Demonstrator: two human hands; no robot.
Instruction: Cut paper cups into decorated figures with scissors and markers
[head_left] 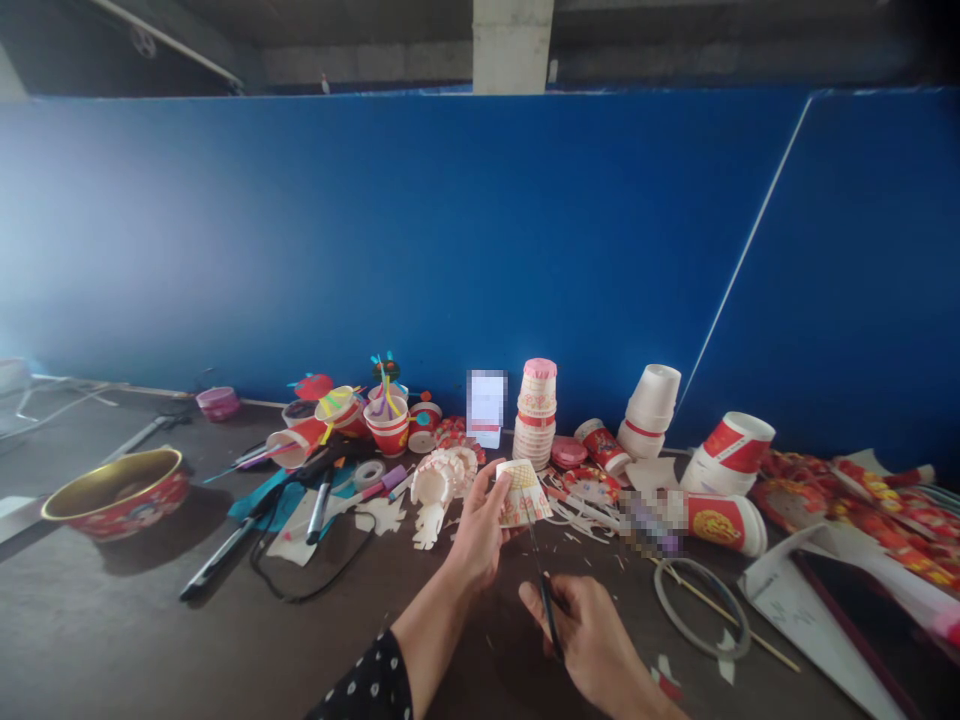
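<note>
Two bare hands work just above a dark, scuffed tabletop [150,625]. The left hand [474,530] pinches a white paper cup with red print [523,495], its ridged wall fanned outward and tilted toward the blades, apparently to present its edge for cutting. The right hand [589,635] closes around black-handled steel scissors [550,618], whose thin blades rise to the cup's lower edge; how far they gape cannot be told. Narrow curled paper offcuts [577,510] lie at 1 o'clock from the hands. At 12 o'clock stands a stack of nested white-and-red paper cups [535,415]; at 9 o'clock, a round red bowl with a gold interior [116,492].
</note>
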